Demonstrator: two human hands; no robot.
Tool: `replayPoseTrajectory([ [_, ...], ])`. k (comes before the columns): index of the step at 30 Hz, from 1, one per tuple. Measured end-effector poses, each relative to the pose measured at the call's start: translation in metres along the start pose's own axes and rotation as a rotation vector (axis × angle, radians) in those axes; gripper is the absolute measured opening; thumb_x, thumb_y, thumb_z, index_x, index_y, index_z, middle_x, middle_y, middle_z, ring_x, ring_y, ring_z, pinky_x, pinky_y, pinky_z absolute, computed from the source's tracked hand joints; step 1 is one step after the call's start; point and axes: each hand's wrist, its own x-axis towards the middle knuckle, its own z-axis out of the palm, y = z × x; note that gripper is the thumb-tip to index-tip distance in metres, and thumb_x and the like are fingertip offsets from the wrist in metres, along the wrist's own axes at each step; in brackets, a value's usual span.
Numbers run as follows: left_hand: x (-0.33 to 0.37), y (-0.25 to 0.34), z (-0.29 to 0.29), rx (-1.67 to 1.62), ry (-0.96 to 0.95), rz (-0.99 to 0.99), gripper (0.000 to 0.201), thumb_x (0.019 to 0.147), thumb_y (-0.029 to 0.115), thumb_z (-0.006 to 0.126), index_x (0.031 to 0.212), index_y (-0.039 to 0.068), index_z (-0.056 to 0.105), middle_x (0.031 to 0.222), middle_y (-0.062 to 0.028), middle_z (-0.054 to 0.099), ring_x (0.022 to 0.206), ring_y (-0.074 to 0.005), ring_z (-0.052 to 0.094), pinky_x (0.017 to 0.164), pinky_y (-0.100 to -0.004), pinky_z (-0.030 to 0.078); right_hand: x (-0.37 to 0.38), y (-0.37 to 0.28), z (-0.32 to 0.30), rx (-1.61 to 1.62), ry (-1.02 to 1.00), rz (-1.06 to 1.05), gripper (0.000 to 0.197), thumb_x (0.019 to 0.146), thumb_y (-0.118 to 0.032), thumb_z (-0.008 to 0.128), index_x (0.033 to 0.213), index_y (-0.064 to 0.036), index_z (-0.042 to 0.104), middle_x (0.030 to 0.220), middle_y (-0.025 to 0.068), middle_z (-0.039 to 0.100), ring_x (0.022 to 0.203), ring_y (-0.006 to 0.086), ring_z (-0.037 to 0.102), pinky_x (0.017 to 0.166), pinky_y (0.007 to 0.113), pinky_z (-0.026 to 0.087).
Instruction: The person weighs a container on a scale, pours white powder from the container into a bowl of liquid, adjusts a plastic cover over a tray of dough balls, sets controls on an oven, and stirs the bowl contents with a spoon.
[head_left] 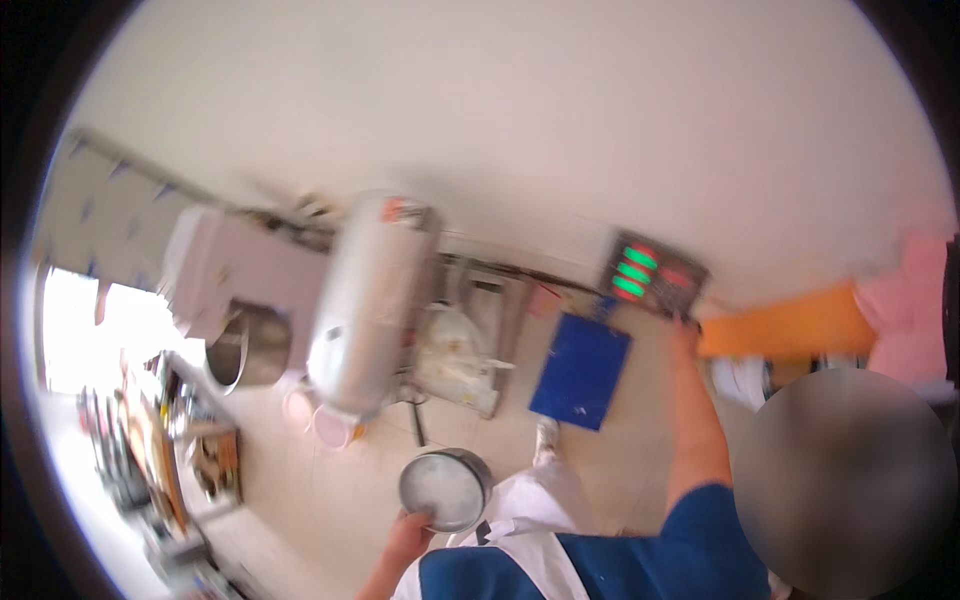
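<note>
My left hand (408,535) grips the near rim of a round metal saucepan (477,472). Its thumb reaches over the edge, and the dark handle points away from me. Something whitish shows inside, too smeared to name. My right arm stretches forward, and my right hand (686,326) is at the lower edge of a dark display panel (655,272) with lit green and red digits. Motion blur smears those fingers, so their pose is unclear. Below the panel, a blue platform scale (582,372) stands low by the wall.
A big silver-white mixer (372,305) stands left of centre, beside a pale machine with a metal bowl (250,347). Pink tubs (335,428) sit on the floor below. Shelving with goods (160,430) lines the left. At right are an orange surface (790,325) and pink cloth (912,310).
</note>
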Motion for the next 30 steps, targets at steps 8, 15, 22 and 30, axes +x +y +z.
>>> replayPoseTrajectory([
  [8, -0.043, 0.012, -0.081, -0.267, 0.009, 0.125, 0.039, 0.069, -0.007, 0.047, 0.109, -0.007, 0.049, 0.099, -0.0173, 0.057, 0.093, -0.0301, 0.058, 0.084, -0.0435, 0.049, -0.243, 0.112, 0.039, -1.045, -0.999, -0.278, 0.023, 0.075, -0.027, 0.058, 0.089, -0.0102, 0.063, 0.092, 0.0121, 0.064, 0.092, 0.0291, 0.059, 0.078, 0.043, 0.045],
  [15, -0.098, -0.009, -0.227, -0.597, 0.130, 0.293, 0.040, 0.068, -0.008, 0.044, 0.108, -0.010, 0.045, 0.101, -0.0229, 0.053, 0.091, -0.0372, 0.058, 0.083, -0.0517, 0.049, -0.344, 0.026, 0.115, -1.037, -1.162, -0.540, 0.030, 0.073, -0.030, 0.060, 0.094, -0.0100, 0.063, 0.097, 0.0158, 0.062, 0.093, 0.0295, 0.059, 0.079, 0.041, 0.046],
  [22, -0.174, -0.025, -0.364, -0.741, 0.359, 0.606, 0.044, 0.069, -0.006, 0.042, 0.113, -0.007, 0.042, 0.104, -0.0208, 0.050, 0.097, -0.0344, 0.056, 0.081, -0.0506, 0.050, -0.426, -0.061, 0.217, -1.023, -1.200, -0.885, 0.037, 0.071, -0.033, 0.062, 0.100, -0.0098, 0.063, 0.101, 0.0196, 0.060, 0.094, 0.0300, 0.059, 0.080, 0.039, 0.046],
  [30, -0.222, -0.085, -0.463, -1.249, 0.474, 0.817, 0.058, 0.068, -0.007, 0.041, 0.125, -0.003, 0.031, 0.116, -0.0209, 0.042, 0.108, -0.0410, 0.046, 0.083, -0.0607, 0.045, -0.620, -0.255, 0.318, -1.202, -1.276, -1.150, 0.038, 0.072, -0.035, 0.061, 0.099, -0.0090, 0.065, 0.100, 0.0119, 0.063, 0.093, 0.0274, 0.060, 0.080, 0.038, 0.046],
])
